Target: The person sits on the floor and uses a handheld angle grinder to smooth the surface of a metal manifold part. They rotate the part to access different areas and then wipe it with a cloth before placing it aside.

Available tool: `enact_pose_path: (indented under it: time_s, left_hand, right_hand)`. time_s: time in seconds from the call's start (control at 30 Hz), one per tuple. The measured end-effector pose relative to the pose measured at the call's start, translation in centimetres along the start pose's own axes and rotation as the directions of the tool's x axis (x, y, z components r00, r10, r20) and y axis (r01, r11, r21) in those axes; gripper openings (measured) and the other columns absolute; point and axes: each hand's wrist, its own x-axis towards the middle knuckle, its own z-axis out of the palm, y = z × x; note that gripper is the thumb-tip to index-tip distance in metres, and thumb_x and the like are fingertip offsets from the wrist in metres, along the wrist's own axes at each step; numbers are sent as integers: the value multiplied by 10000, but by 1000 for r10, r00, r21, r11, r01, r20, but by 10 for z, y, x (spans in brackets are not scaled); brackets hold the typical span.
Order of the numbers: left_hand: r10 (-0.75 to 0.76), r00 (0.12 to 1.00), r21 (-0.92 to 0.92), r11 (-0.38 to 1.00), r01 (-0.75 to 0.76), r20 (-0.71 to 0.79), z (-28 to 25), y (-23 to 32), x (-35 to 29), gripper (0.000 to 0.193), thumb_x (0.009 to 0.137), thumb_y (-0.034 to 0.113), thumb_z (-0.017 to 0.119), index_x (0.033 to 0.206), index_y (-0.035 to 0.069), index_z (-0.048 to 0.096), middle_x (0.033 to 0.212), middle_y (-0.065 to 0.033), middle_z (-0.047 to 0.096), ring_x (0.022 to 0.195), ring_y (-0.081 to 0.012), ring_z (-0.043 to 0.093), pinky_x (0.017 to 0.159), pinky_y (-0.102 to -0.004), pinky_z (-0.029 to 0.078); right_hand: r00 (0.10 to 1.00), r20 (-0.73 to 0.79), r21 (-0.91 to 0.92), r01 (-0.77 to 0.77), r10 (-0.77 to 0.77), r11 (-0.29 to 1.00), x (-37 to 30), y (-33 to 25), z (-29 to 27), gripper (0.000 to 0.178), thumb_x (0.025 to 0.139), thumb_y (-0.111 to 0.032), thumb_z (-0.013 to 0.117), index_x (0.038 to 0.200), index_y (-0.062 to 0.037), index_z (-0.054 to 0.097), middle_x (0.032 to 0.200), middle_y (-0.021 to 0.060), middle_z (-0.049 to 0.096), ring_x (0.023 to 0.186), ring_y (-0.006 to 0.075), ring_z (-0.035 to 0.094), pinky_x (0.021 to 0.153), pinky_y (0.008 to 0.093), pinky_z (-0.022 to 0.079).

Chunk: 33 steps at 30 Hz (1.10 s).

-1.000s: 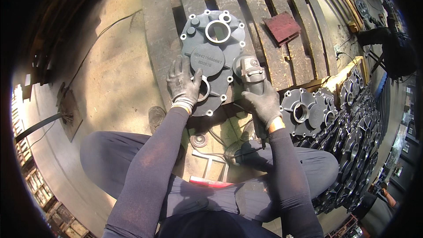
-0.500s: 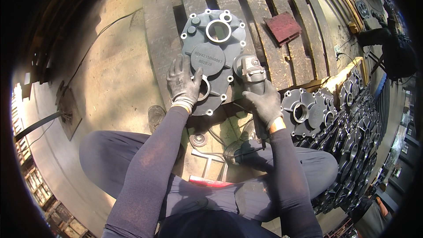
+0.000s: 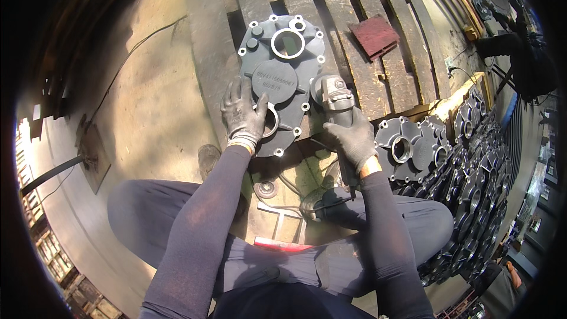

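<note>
A dark grey cast metal housing cover [image 3: 274, 81], with bright machined rings and bolt holes around its rim, lies flat on a wooden pallet [image 3: 209, 53]. My gloved left hand [image 3: 243, 115] rests on its lower left edge, fingers stretched out and slightly apart, the thumb at the lower ring. In my gloved right hand [image 3: 356, 140] is an angle grinder [image 3: 338, 95], gripped around its body. The grinder's head is beside the cover's right edge; whether its disc touches the metal cannot be made out.
A dark red block [image 3: 374, 36] lies on the pallet to the right. Many similar covers [image 3: 472, 183] stand stacked at my right. Below the pallet are a loose round disc [image 3: 266, 188], a cable and a metal frame with a red part [image 3: 282, 244]. Another person's arm [image 3: 514, 274] shows at lower right.
The view has shifted slightly, so the cover and pallet appear a little further left. My hands and the grinder keep nearly the same places.
</note>
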Motion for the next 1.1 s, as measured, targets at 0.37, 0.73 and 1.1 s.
enact_pose_path:
  time_s: [0.37,0.73,1.1]
  left_hand:
    - [-7,1000,45,999,7,-4,4,0,-1,672,1000,479,729,1536,88,621,1613,-201,555,1499,-459,501,1264,-586,380]
    - [-10,1000,41,999,11,-17,4,-3,-3,669,995,478,736,1522,79,637,1619,-198,550,1501,-437,497,1269,-572,376]
    - [-59,994,37,998,56,96,4,-3,-3,733,1055,570,626,1628,119,557,1718,-187,462,1538,-441,455,1264,-623,328]
  right_hand:
    - [998,-65,-37,-2,0,999,-6,8,-11,630,813,-355,923,1274,31,734,1097,187,823,961,272,799,891,416,621]
    - [998,14,-19,-59,60,998,-8,1,-7,655,790,-401,920,1244,22,711,1167,274,793,1089,445,770,988,488,592]
    - [992,-127,12,29,-28,999,2,16,-22,677,775,-413,927,1222,48,715,1102,306,790,1041,434,779,959,502,598]
